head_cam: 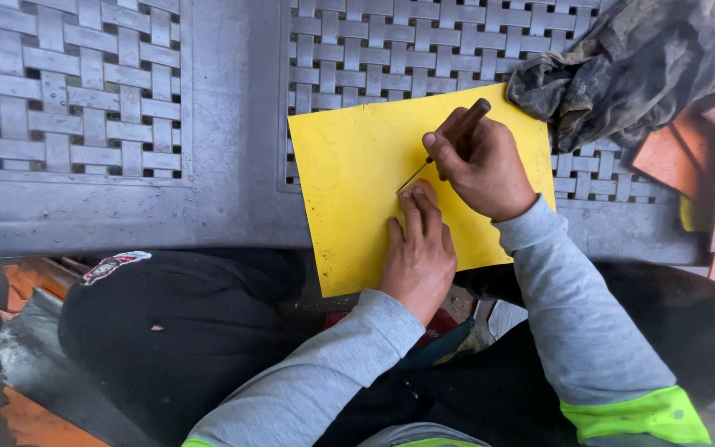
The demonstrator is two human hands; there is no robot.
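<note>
A yellow sheet (349, 178) lies on a grey woven-pattern bench surface (225, 124), its near edge hanging over the bench's front. My right hand (482, 170) grips a thin pointed tool with a brown wooden handle (467, 120), its metal tip touching the sheet near the middle. Just below the tip, my left hand (417, 252) lies on the sheet with the fingertips pressed flat, holding nothing.
A crumpled dark camouflage cloth (631, 62) sits on the bench at the top right, beside orange-brown tiles (664, 157). My legs in black trousers (175, 331) fill the foreground, with orange and grey material (26, 364) at the lower left.
</note>
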